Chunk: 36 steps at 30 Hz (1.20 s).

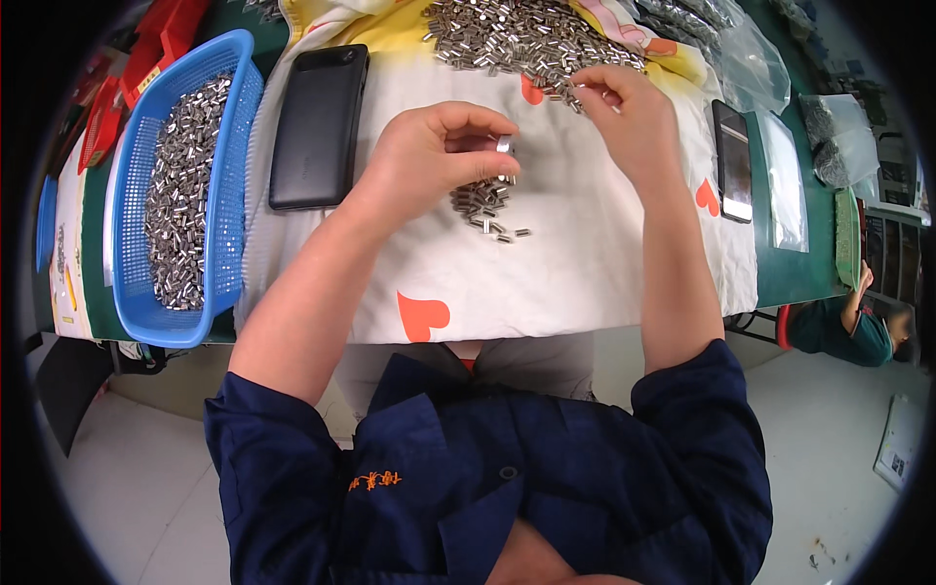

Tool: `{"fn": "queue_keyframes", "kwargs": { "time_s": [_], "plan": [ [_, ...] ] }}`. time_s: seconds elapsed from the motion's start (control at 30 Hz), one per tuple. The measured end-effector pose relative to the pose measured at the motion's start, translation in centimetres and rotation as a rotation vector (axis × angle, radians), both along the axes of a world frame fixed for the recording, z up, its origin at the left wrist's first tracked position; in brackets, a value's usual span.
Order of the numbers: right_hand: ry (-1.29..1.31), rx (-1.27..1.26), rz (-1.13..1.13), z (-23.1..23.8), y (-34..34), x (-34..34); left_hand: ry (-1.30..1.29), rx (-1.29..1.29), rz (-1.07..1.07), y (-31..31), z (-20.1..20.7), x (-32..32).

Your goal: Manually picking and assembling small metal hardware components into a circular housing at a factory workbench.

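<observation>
My left hand (429, 156) is closed, with thumb and fingertips pinching a small silver metal cylinder (505, 144). Just below its fingers lies a small pile of metal cylinders (480, 203) on the white cloth (575, 263). My right hand (629, 117) reaches to the near edge of a large heap of the same cylinders (526, 37) at the far side. Its thumb and index finger come together there; whether a piece sits between them is too small to make out.
On the left stands a blue plastic basket (234, 185) holding many cylinders, with a black power bank (320, 127) beside it. To the right lie a phone (733, 161), clear plastic bags (756, 68) and a green tray (848, 239). Another person (848, 327) sits at the far right.
</observation>
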State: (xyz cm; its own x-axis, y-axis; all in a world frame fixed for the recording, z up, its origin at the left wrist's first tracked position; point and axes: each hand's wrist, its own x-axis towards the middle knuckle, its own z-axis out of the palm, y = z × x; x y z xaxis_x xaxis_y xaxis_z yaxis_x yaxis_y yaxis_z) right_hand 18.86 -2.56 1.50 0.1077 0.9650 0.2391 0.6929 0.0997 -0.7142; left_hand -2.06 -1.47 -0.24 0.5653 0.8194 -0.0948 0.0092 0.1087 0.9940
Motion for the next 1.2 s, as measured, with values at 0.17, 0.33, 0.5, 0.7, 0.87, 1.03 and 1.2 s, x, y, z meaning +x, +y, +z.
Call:
{"fn": "queue_keyframes", "kwargs": {
  "time_s": [0.17,0.33,0.5,0.7,0.87,1.03,1.2],
  "plan": [
    [-0.388,0.184,0.112,-1.5,0.6,-0.6,-0.03,-0.006,0.002,0.1,-0.3,-0.3],
    [-0.41,0.196,0.136,-1.3,0.2,-1.2,-0.046,-0.014,0.01,0.3,-0.3,-0.4],
    [0.26,-0.08,0.281,1.1,-1.9,-2.5,-0.244,-0.111,0.03,0.8,-0.5,-0.6],
    [0.161,0.019,0.325,0.7,-2.3,-3.9,-0.232,-0.091,0.048,0.7,-0.8,-0.7],
    [0.048,0.136,0.301,0.2,-2.5,-4.3,-0.131,-0.021,0.084,0.4,-0.5,-0.5],
    [-0.156,0.336,0.292,-0.1,-2.5,-4.5,-0.159,-0.078,0.102,0.3,-0.3,-0.5],
    [0.102,-0.111,0.335,1.2,-2.3,-3.6,-0.068,-0.002,0.055,0.0,0.0,-0.3]
  ]
}}
